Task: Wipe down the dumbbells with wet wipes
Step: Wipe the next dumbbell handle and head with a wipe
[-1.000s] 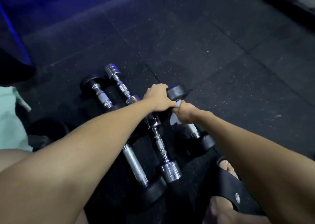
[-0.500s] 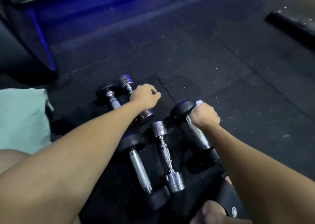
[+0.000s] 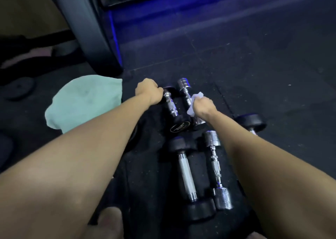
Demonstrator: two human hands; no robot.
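Several dumbbells lie on the dark rubber floor. My left hand (image 3: 149, 91) grips the far end of a black-headed dumbbell (image 3: 171, 109) with a chrome handle. Just to its right lies a chrome dumbbell (image 3: 183, 83). My right hand (image 3: 204, 106) holds a white wet wipe (image 3: 197, 95) wrapped against that dumbbell's handle. Nearer to me lie a black-headed dumbbell with a smooth silver handle (image 3: 187, 175) and a second chrome dumbbell (image 3: 216, 167). Another black dumbbell (image 3: 251, 122) sits at the right, partly hidden by my right forearm.
A teal cloth (image 3: 81, 102) lies on the floor left of the dumbbells. Behind it rises a grey machine post (image 3: 91, 29) edged with blue light. A dark weight plate (image 3: 18, 88) lies at far left. My foot (image 3: 109, 220) shows at the bottom edge.
My left hand shifted from the chrome dumbbell to the far end of the black-headed one. My right hand carried the wipe from the right black dumbbell to the chrome dumbbell's handle. The view swung left.
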